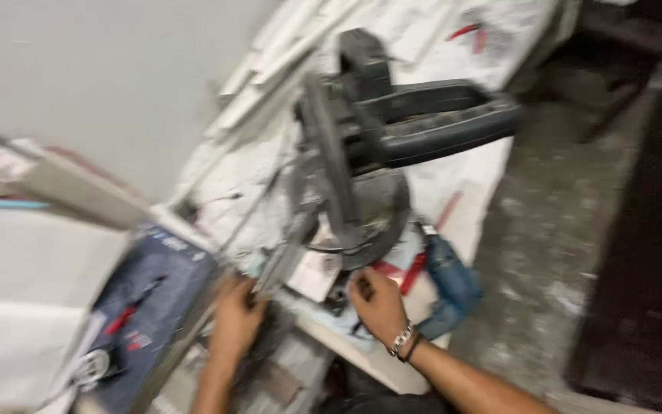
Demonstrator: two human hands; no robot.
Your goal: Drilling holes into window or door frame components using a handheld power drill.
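Observation:
A dark grey mitre saw (362, 153) stands on a dusty white workbench (469, 207), its long handle pointing right and its round base below. My left hand (235, 314) grips the near end of a grey metal strip (281, 257) that lies against the saw's base. My right hand (377, 303), with a metal bracelet on the wrist, rests with curled fingers at the front of the saw base, beside a red and white part. The picture is blurred by motion, so the right hand's hold is unclear.
A blue power tool (450, 284) lies right of my right hand. A dark blue tool box (147, 299) sits at the left, beside white cartons (17, 307). White trim strips (285, 61) lean along the grey wall. Grey concrete floor (545, 245) runs on the right.

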